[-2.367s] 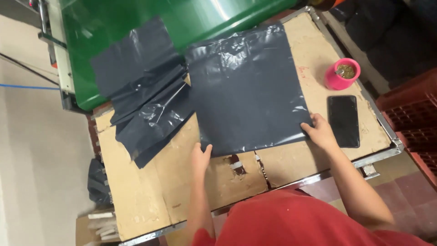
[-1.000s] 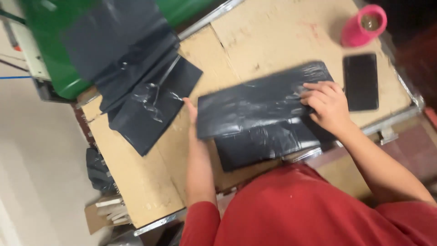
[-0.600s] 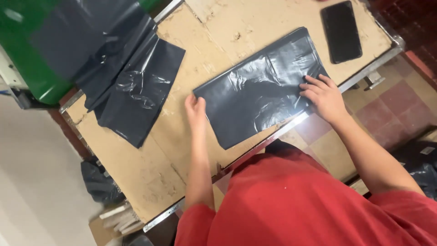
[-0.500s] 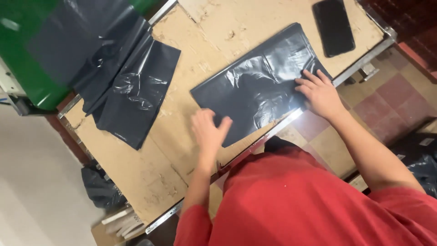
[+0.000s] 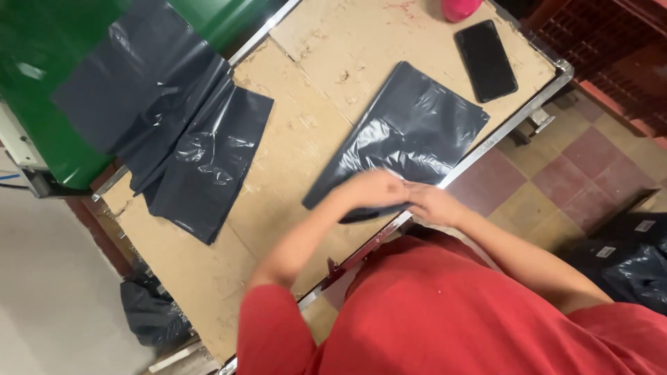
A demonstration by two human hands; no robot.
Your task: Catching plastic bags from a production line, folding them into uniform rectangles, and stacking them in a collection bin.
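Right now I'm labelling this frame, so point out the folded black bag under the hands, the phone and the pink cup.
folded black bag (image 5: pixel 410 135), head view, middle of its glossy top face.
phone (image 5: pixel 486 60), head view, centre of its dark screen.
pink cup (image 5: pixel 460 8), head view, its lower wall at the frame's top edge.

Glossy black plastic bag (image 5: pixel 406 135); rough matt cardboard tabletop (image 5: pixel 306 139); metal edge.
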